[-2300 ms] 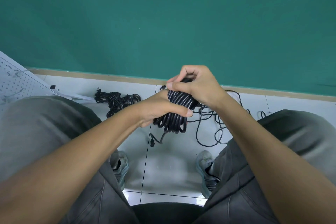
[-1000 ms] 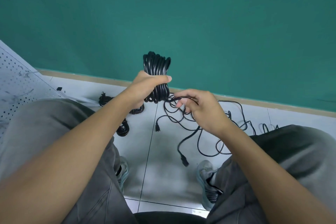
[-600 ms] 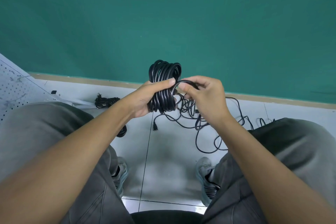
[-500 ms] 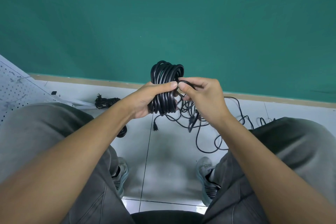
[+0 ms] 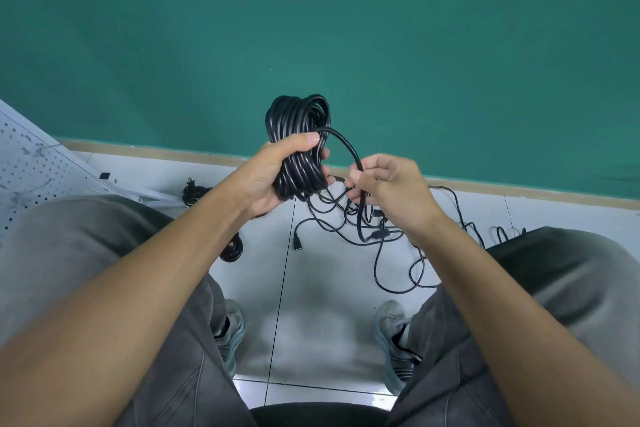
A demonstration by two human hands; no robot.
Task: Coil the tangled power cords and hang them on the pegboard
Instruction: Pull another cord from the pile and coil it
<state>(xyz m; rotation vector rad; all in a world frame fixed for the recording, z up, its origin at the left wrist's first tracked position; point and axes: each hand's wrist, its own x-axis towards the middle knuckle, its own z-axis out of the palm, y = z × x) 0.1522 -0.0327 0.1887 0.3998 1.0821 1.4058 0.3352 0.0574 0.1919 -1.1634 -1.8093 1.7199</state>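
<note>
My left hand (image 5: 273,173) grips a thick coil of black power cord (image 5: 299,121), held upright in front of the green wall. A free strand arcs out of the coil to the right, and my right hand (image 5: 388,187) pinches it, its tail with a plug hanging below. Under my hands a tangle of thin black cords (image 5: 391,239) lies on the white tiled floor. The white pegboard (image 5: 24,163) leans at the left edge.
Two coiled black cords lie on the floor at the left: one (image 5: 194,191) near the pegboard's foot, one (image 5: 232,250) beside my left knee. My knees in grey trousers flank the scene, my shoes (image 5: 394,333) on the tiles below.
My right hand has moved right and away from the coil, drawing a loop of the free strand out. The coil in my left hand has risen slightly.
</note>
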